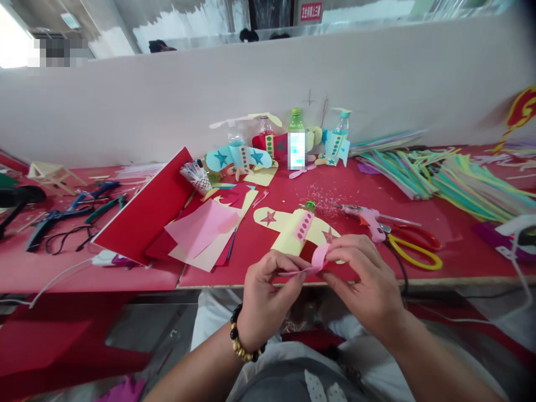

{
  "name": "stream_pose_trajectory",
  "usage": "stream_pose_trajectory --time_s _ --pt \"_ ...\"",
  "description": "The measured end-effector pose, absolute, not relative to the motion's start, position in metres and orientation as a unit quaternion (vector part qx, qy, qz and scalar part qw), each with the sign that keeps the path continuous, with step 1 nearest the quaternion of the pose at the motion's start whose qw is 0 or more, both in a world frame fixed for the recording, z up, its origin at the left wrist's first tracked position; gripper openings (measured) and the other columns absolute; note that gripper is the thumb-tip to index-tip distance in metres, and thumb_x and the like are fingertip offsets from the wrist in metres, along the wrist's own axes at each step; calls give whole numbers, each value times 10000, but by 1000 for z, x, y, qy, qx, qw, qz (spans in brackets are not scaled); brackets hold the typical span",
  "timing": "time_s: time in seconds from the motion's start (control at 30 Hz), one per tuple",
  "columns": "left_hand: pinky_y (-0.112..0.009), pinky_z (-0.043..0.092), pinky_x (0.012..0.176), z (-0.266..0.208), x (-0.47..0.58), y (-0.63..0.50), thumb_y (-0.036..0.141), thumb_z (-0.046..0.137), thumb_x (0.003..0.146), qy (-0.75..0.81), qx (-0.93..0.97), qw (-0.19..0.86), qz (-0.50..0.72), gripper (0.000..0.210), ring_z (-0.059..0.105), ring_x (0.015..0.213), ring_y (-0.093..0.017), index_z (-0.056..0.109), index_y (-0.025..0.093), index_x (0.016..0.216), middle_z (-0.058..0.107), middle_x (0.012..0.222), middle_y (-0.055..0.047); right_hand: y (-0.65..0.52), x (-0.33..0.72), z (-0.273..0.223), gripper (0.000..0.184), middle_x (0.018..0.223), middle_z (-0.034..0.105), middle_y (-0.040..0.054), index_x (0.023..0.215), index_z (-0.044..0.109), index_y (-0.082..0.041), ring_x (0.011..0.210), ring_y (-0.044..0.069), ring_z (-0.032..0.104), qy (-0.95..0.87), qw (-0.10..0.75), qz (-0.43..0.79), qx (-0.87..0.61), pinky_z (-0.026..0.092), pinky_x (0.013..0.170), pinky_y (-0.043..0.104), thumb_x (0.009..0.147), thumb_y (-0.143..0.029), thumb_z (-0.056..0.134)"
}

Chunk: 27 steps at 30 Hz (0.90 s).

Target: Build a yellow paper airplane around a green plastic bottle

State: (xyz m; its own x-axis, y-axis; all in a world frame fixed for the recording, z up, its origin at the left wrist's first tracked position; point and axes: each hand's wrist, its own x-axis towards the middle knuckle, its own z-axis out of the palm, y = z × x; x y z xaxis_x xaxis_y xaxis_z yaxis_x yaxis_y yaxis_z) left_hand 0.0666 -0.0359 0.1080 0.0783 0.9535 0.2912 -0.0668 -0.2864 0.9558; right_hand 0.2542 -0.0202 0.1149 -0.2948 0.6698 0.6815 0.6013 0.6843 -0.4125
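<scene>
A narrow pink paper strip (320, 258) is pinched between my two hands above the table's front edge. My left hand (274, 290), with a beaded bracelet at the wrist, grips its flatter end between thumb and fingers. At the other end, where the paper curls upward, the fingers of my right hand (364, 279) are closed on it. Just beyond lies a bottle airplane (287, 237) wrapped in pale yellow paper, with a green cap, pink star shapes on its wings and a pink dotted strip. My right hand partly hides one wing.
A pink glue gun (368, 218) and yellow-and-red-handled scissors (419, 251) lie to the right. Paper sheets (201, 226) and a leaning red board (146, 206) are at left. Finished bottle airplanes (240, 156) stand by the wall; pastel strips (419, 173) are piled at right.
</scene>
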Motion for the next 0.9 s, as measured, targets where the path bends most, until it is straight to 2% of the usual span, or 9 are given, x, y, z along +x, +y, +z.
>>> stream_pose_trajectory --time_s 0.13,0.27,0.4,0.53,0.6,0.67,0.73,0.8,0.9 --pt "-299 547 732 104 68 -42 144 657 844 387 626 391 552 139 696 806 -175 574 222 764 733 852 -37 -25 256 112 124 867 610 39 877 586 -227 899 213 543 -813 425 39 -396 483 825 405 834 -130 650" --pt "-315 553 744 101 67 -47 120 639 847 380 657 361 543 144 700 813 -176 582 240 788 742 881 -34 -32 259 110 132 905 603 53 923 650 -230 911 221 525 -808 416 38 -416 475 814 407 825 -143 663" --pt "-310 537 727 99 67 -52 96 636 832 372 690 338 521 163 698 805 -177 591 246 788 750 884 -30 -39 260 110 129 958 633 62 933 659 -223 956 227 540 -814 407 109 -400 487 819 395 819 -169 688" --pt "-314 534 755 96 67 -57 122 646 845 376 663 380 524 143 694 827 -175 582 238 791 739 894 -31 -45 260 109 87 899 667 39 897 641 -225 924 196 575 -799 413 215 -380 501 820 359 860 -146 644" --pt "-346 525 832 94 66 -58 154 659 850 394 645 396 522 116 681 923 -193 590 224 788 723 966 -59 -48 259 107 72 867 673 33 878 634 -221 901 187 587 -786 413 261 -378 507 814 349 874 -150 623" --pt "-380 492 934 92 67 -59 192 692 833 414 628 413 514 93 620 1113 -233 608 208 798 684 1098 -97 -51 260 106 60 836 669 33 846 635 -216 864 180 595 -772 406 304 -384 514 777 332 888 -182 608" --pt "-371 487 951 89 68 -60 220 761 773 418 592 464 510 184 553 1219 -258 612 206 880 615 1247 -114 -56 262 105 107 805 659 31 812 644 -212 812 168 599 -754 387 350 -399 513 726 309 903 -232 592" --pt "-317 532 825 85 71 -63 240 808 721 399 531 559 496 390 626 1084 -232 568 229 1028 624 1212 -106 -60 264 104 166 775 648 25 784 656 -207 756 153 597 -730 367 396 -419 501 685 287 910 -285 582" --pt "-238 510 597 77 77 -68 275 800 733 371 432 683 457 537 650 683 -140 462 261 1151 669 867 -14 -65 269 99 240 705 636 9 732 654 -194 663 132 580 -676 336 481 -446 470 622 260 892 -363 596"
